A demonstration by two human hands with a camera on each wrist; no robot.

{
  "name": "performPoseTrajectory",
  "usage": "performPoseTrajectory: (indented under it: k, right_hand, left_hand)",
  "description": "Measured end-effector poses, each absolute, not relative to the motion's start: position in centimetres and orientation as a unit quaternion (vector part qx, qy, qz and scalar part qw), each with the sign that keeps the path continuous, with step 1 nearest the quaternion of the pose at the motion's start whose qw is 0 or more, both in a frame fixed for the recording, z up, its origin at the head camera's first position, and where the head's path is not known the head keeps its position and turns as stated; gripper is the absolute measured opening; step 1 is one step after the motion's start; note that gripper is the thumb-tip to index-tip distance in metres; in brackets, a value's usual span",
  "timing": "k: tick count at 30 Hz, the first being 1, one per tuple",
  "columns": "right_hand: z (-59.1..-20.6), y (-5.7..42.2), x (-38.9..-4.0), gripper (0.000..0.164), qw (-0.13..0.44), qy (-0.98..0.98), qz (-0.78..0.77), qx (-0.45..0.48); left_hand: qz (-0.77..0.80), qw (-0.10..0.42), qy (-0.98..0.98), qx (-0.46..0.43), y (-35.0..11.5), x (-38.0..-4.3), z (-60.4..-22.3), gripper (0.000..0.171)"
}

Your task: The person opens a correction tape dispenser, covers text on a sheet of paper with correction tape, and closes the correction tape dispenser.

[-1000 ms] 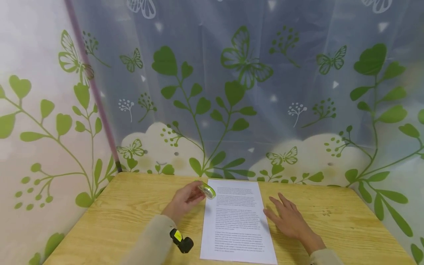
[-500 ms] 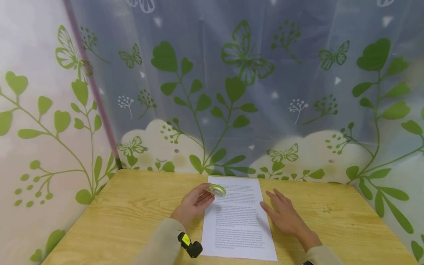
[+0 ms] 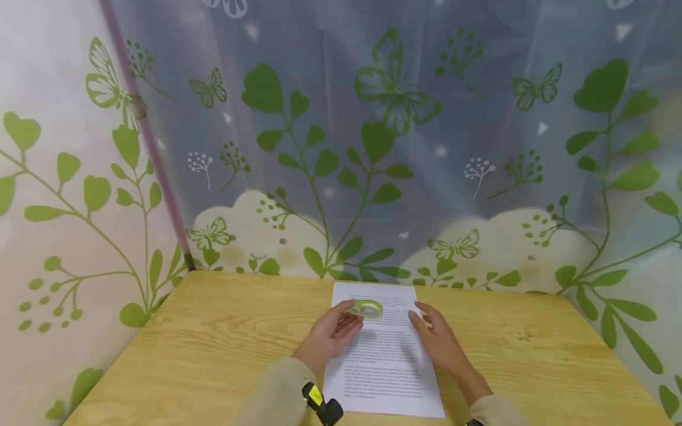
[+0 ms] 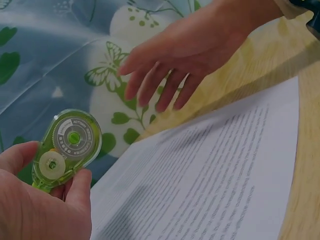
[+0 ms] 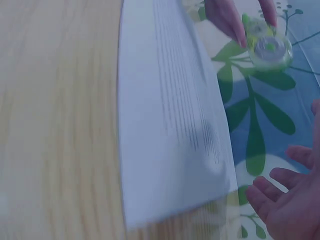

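Note:
Between thumb and fingers, my left hand (image 3: 331,336) pinches a green, see-through correction tape dispenser (image 4: 69,145), its round end pointing away from the palm. Two reels show through the casing in the left wrist view. The dispenser is held over the upper part of a printed sheet of paper (image 3: 386,355). My right hand (image 3: 438,338) hovers at the sheet's right edge, fingers spread and holding nothing. In the right wrist view the right hand (image 5: 292,200) shows at the lower right, apart from the dispenser (image 5: 270,49).
The sheet lies on a wooden table (image 3: 240,331) with its printed lines running across. Behind the table's far edge hangs a blue curtain (image 3: 330,148) with green leaves and butterflies. A small black device (image 3: 322,405) is strapped to the left wrist.
My left hand has carried the correction tape dispenser rightward over the sheet. My right hand has moved left toward it, so the two hands are closer together.

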State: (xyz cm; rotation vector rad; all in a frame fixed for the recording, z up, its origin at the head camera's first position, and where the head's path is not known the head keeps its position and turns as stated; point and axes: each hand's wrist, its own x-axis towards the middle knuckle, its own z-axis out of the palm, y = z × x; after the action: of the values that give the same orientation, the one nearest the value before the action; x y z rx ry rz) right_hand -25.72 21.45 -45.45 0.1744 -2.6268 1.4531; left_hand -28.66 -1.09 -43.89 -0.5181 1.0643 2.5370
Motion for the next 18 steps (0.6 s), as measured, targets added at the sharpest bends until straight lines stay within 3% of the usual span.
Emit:
performPoseTrajectory:
  k: [13,18]
  right_hand:
    - [-45.0,18.0,-25.9,0.056,0.084,-0.824,0.56,-0.015]
    - [-44.9,16.9,-26.1,0.051,0.094,-0.821,0.563,-0.012]
  left_hand:
    - [0.889,0.171,0.385,-0.18,0.7,-27.6,-43.6,0.025]
    - [0.884,0.173,0.395,-0.181,1.1,-27.5,-43.9,0.033]
